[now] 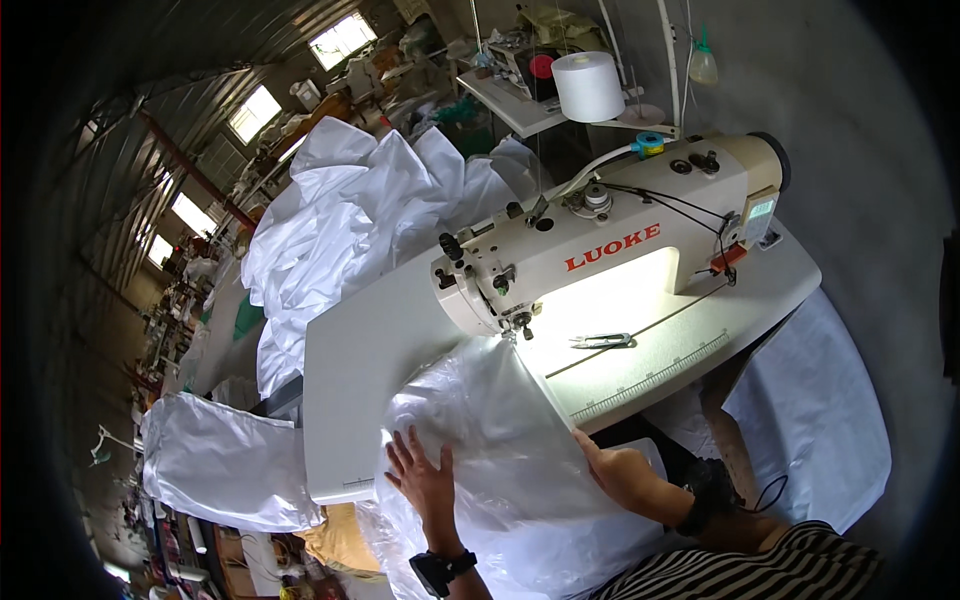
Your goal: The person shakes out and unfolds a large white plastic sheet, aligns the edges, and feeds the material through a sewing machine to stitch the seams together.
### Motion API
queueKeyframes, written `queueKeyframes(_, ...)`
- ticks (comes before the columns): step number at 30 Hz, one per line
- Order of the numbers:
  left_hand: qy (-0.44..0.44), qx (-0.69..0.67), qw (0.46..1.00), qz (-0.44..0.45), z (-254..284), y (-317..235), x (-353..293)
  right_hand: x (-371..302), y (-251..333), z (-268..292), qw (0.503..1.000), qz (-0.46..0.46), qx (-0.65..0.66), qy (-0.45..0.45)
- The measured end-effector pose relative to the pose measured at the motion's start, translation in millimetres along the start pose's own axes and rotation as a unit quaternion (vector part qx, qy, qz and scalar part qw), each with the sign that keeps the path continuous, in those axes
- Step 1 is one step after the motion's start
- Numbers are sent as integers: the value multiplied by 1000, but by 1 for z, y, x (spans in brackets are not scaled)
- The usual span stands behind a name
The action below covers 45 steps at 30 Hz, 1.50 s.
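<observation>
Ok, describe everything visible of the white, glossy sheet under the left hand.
The white, glossy, plastic-like sheet looks wrinkled. Its upper end lies under the cream sewing machine, at the needle end; the rest spreads over the pale worktop and past its near edge. The left hand lies on it, fingers spread; the right hand touches its right edge.

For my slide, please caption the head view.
Bare left hand and right hand on glossy, white, plastic-looking sheeting at a cream sewing machine.
</observation>
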<state>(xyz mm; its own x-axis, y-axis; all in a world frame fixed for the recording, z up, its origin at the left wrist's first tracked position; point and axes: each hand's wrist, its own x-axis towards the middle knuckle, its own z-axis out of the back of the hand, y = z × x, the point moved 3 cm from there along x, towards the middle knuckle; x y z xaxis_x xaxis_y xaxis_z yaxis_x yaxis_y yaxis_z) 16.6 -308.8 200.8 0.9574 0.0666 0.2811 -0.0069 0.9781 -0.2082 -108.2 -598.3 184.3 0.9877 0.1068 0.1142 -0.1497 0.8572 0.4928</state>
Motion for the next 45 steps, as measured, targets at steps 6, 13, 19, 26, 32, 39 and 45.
queueKeyframes(6, 74, 52, 994, -64, -29, 33, 35, 7, 21, -11, 977, 24, -209, 33)
queueKeyframes(13, 88, 35, 991, -91, -39, 26, 110, 73, 27, -16, 965, 14, -262, 22)
queueKeyframes(19, 64, 45, 991, -108, -65, 29, 176, 124, 13, -9, 985, -17, -170, 2)
queueKeyframes(26, 58, 8, 987, -147, -58, 30, 205, 29, -16, -32, 905, -103, 410, -43)
queueKeyframes(32, 111, -276, 920, -256, -4, -2, 80, -62, -14, -75, 820, -200, 511, 161)
queueKeyframes(39, 13, 74, 988, -138, 52, -13, -56, -98, -25, -49, 794, -201, 542, 189)
queueKeyframes(45, 98, -64, 954, -277, 34, -104, -142, -98, -24, -51, 791, -211, 537, 206)
